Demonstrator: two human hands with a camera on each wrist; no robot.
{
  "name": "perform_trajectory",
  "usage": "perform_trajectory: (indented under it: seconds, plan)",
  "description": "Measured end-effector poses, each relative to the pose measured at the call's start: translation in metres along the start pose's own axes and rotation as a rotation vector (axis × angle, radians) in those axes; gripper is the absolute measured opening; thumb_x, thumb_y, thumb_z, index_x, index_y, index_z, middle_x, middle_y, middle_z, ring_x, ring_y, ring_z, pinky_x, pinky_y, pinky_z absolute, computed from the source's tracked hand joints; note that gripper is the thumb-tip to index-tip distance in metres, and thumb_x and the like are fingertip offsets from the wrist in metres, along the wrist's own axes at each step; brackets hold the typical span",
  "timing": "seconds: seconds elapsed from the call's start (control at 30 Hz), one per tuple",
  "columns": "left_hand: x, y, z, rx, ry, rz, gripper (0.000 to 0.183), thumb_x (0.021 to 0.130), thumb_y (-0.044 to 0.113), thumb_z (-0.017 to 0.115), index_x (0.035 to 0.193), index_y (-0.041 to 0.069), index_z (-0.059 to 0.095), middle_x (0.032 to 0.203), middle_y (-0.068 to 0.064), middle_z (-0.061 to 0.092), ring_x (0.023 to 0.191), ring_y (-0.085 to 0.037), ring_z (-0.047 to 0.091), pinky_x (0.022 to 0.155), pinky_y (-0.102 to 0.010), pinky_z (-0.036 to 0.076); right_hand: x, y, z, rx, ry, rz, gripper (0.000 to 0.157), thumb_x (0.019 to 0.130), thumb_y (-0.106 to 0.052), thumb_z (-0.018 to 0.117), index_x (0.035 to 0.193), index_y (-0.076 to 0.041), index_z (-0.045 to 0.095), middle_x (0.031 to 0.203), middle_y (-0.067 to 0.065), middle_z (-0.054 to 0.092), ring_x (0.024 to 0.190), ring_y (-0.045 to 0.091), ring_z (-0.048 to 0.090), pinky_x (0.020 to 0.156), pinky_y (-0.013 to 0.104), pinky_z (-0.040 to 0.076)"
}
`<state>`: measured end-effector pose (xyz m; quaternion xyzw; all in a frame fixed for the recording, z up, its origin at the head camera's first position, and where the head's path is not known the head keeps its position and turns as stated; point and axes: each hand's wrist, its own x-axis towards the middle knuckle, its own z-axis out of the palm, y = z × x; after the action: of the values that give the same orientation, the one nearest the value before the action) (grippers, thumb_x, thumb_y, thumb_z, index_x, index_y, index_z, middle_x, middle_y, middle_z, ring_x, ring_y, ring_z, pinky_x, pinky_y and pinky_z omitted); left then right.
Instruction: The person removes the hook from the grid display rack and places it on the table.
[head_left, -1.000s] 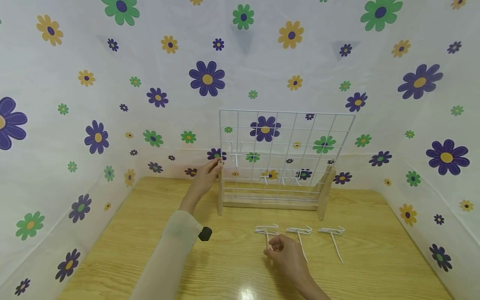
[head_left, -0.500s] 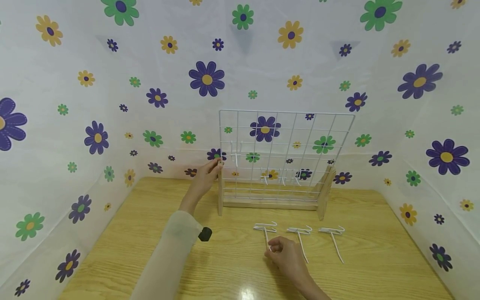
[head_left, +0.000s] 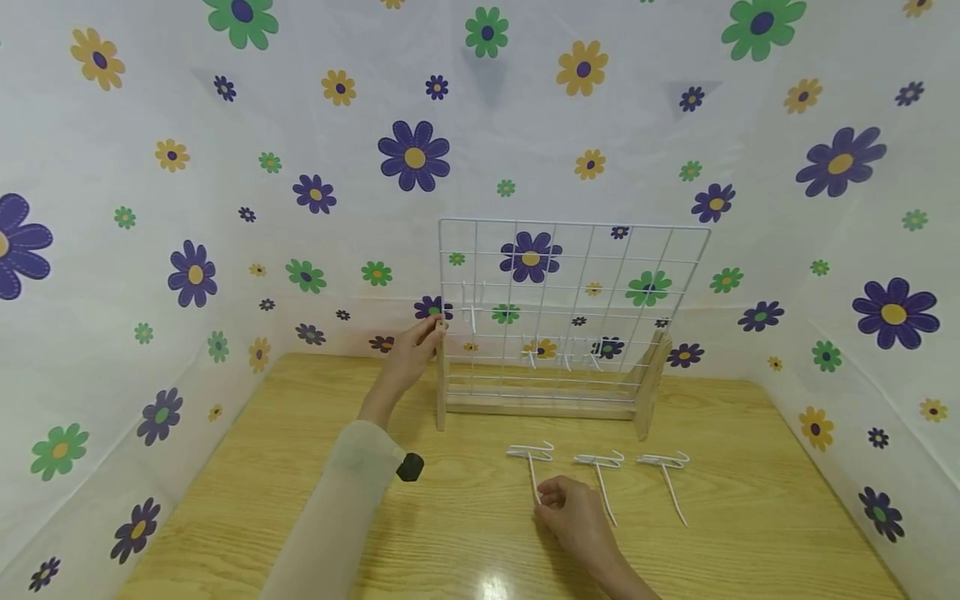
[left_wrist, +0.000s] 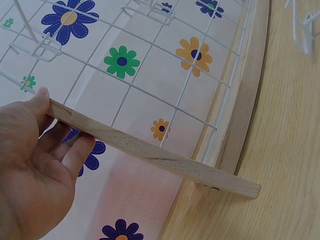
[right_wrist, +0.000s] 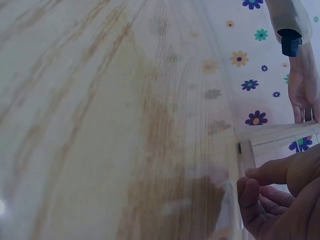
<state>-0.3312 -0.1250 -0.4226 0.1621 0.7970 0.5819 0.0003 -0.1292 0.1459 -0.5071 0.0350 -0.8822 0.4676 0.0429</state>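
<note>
My left hand (head_left: 408,354) grips the top of the wooden left upright (left_wrist: 155,152) of a stand, its thumb at the upper end. This stand holds a white wire grid (head_left: 573,224) leaning upright. Over the table in front, my right hand (head_left: 577,512) pinches the lower end of the stem of a white wire display hook (head_left: 532,468), the leftmost of three in a row. In the right wrist view the thumb and index finger (right_wrist: 272,172) come together, and the hook is mostly hidden behind them. Two matching hooks, a middle hook (head_left: 601,471) and a right hook (head_left: 666,475), lie beside it.
On the grid hang a hook (head_left: 472,318) at the upper left and several more lower down, such as a lower hook (head_left: 532,358). The stand's base bar (head_left: 540,410) rests on the wooden table (head_left: 285,467). A flowered cloth (head_left: 300,125) encloses the back and sides.
The leftmost hook's head has shifted slightly away from me and a little left, while my right hand has edged slightly right. My left hand and the stand stay in place.
</note>
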Motion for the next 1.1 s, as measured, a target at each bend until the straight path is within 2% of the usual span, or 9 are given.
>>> perform_trajectory:
  seconds: [0.2, 0.53, 0.8, 0.93, 1.1]
  plan:
    - [0.0, 0.0, 0.0, 0.009, 0.003, 0.006, 0.053, 0.112, 0.033, 0.047, 0.159, 0.008, 0.041, 0.156, -0.019, 0.046, 0.141, -0.038, 0.048, 0.111, -0.047, 0.046, 0.0, 0.001, 0.0, 0.026, -0.016, 0.013, 0.019, 0.081, 0.01, 0.075, 0.099, 0.01, 0.07, 0.081, 0.004, 0.068, 0.065, 0.012, 0.063, 0.051, 0.02, 0.055]
    - [0.0, 0.002, 0.0, 0.039, 0.009, -0.024, 0.054, 0.112, 0.035, 0.047, 0.16, 0.012, 0.039, 0.158, -0.016, 0.044, 0.142, -0.036, 0.047, 0.113, -0.046, 0.045, -0.001, 0.002, -0.001, 0.04, -0.027, 0.013, 0.02, 0.083, 0.008, 0.072, 0.102, 0.012, 0.068, 0.081, 0.005, 0.067, 0.06, 0.01, 0.062, 0.049, 0.02, 0.055]
    - [-0.001, 0.002, -0.001, 0.039, -0.002, -0.031, 0.055, 0.112, 0.037, 0.046, 0.161, 0.013, 0.039, 0.158, -0.016, 0.044, 0.141, -0.037, 0.048, 0.112, -0.048, 0.046, 0.003, 0.0, -0.002, -0.014, 0.02, 0.0, 0.017, 0.083, 0.004, 0.075, 0.1, 0.007, 0.072, 0.082, 0.004, 0.071, 0.07, 0.012, 0.064, 0.057, 0.02, 0.055]
    - [0.0, 0.002, -0.001, 0.034, -0.004, -0.032, 0.055, 0.112, 0.037, 0.046, 0.161, 0.012, 0.038, 0.158, -0.017, 0.045, 0.14, -0.036, 0.049, 0.112, -0.047, 0.045, 0.008, -0.006, -0.006, -0.027, 0.06, -0.035, 0.016, 0.084, 0.003, 0.077, 0.099, 0.007, 0.073, 0.082, 0.006, 0.073, 0.071, 0.016, 0.067, 0.059, 0.02, 0.057]
    - [-0.001, 0.004, 0.0, 0.034, -0.007, -0.017, 0.054, 0.112, 0.034, 0.046, 0.16, 0.009, 0.038, 0.157, -0.019, 0.045, 0.14, -0.038, 0.049, 0.111, -0.048, 0.046, 0.016, -0.018, -0.014, -0.006, 0.107, -0.067, 0.015, 0.086, 0.002, 0.078, 0.099, 0.008, 0.073, 0.083, 0.007, 0.074, 0.064, 0.013, 0.065, 0.053, 0.018, 0.054]
